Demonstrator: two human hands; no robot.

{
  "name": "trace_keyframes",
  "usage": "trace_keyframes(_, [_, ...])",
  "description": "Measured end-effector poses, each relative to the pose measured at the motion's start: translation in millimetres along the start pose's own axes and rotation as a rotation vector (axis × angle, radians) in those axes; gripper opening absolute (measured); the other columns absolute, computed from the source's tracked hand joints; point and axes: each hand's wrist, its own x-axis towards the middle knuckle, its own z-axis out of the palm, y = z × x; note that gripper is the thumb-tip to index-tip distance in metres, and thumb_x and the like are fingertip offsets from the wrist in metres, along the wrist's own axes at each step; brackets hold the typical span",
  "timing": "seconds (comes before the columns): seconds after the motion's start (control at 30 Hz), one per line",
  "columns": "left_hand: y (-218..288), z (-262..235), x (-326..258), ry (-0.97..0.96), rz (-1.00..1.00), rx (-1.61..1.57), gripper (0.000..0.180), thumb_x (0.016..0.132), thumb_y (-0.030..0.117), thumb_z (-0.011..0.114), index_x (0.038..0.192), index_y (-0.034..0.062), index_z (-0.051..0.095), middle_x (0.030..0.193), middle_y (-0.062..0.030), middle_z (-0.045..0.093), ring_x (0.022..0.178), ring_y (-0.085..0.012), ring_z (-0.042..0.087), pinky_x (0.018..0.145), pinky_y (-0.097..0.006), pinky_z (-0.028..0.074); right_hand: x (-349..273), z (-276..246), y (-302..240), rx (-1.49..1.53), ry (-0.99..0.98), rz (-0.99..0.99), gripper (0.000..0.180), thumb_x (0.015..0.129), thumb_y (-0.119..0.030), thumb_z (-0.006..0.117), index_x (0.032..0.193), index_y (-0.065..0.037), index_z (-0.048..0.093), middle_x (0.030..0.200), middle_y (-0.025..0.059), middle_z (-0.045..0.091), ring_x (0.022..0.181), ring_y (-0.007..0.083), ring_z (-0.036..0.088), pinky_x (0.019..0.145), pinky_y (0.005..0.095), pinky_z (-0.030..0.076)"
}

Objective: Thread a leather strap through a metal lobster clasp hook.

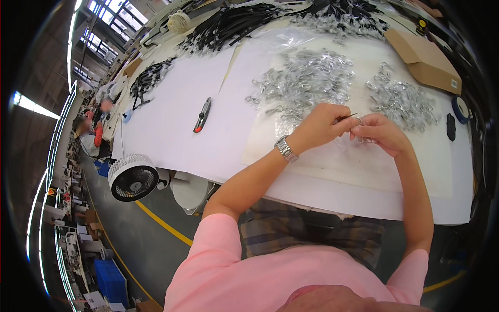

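Head camera: I see the left hand (pixel 331 124) with fingertips together on a thin, dark, pointed tool (pixel 353 115), and the right hand (pixel 383 133), thumb and finger clamped on a small silvery metal piece (pixel 358 122), just beside it, above the white-covered table (pixel 174 117). Beyond lie two heaps, a big pile of silvery clasps in clear plastic (pixel 312 75) and a smaller silvery pile (pixel 407 102).

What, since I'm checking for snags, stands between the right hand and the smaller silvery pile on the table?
Nothing visible: the smaller silvery pile sits just beyond the right hand. The left hand, with a thin dark tool, is off to the left, and the cardboard box lies on the pile's far side.
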Motion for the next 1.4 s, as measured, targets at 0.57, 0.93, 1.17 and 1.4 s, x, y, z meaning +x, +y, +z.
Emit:
trace_keyframes(0.57, [5, 0, -2, 0.238, -0.046, -0.087, 0.024, 0.097, 0.023, 0.07, 0.085, 0.0024, 0.068, 0.07, -0.0013, 0.063, 0.057, -0.008, 0.05, 0.054, -0.028, 0.04, -1, 3, -10, 0.146, -0.032, -0.049, 0.025, 0.104, -0.029, 0.061, 0.102, -0.006, 0.069, 0.098, 0.0113, 0.076, 0.087, 0.0164, 0.074, 0.078, 0.0307, 0.058])
trace_keyframes(0.93, [24, 27, 11, 0.085, -0.25, -0.492, 0.025, 0.099, 0.025, 0.069, 0.094, 0.0007, 0.07, 0.074, 0.0011, 0.064, 0.053, -0.003, 0.047, 0.047, -0.022, 0.034, 16, 12, 16, 0.531, 0.153, -0.295, 0.035, 0.103, -0.035, 0.065, 0.118, -0.004, 0.071, 0.112, 0.0028, 0.072, 0.093, 0.0086, 0.062, 0.089, 0.0267, 0.049])
trace_keyframes(1.17, [15, 33, 8, 0.091, -0.274, -0.718, 0.024, 0.102, 0.023, 0.065, 0.094, 0.0007, 0.07, 0.081, -0.0072, 0.073, 0.05, -0.0025, 0.044, 0.044, -0.02, 0.03, 14, 15, 8, 0.529, 0.217, -0.316, 0.044, 0.108, -0.039, 0.053, 0.118, 0.001, 0.069, 0.104, 0.0085, 0.073, 0.075, 0.0101, 0.058, 0.077, 0.0263, 0.05])
trace_keyframes(1.4, [15, 29, 7, -0.006, -0.352, -0.838, 0.019, 0.102, 0.019, 0.062, 0.093, 0.003, 0.067, 0.079, -0.0065, 0.072, 0.049, -0.0037, 0.046, 0.044, -0.022, 0.033, 9, 37, -10, 0.49, 0.44, -0.356, 0.043, 0.109, -0.034, 0.049, 0.12, 0.003, 0.068, 0.102, 0.0089, 0.073, 0.079, 0.0123, 0.066, 0.078, 0.0264, 0.054])
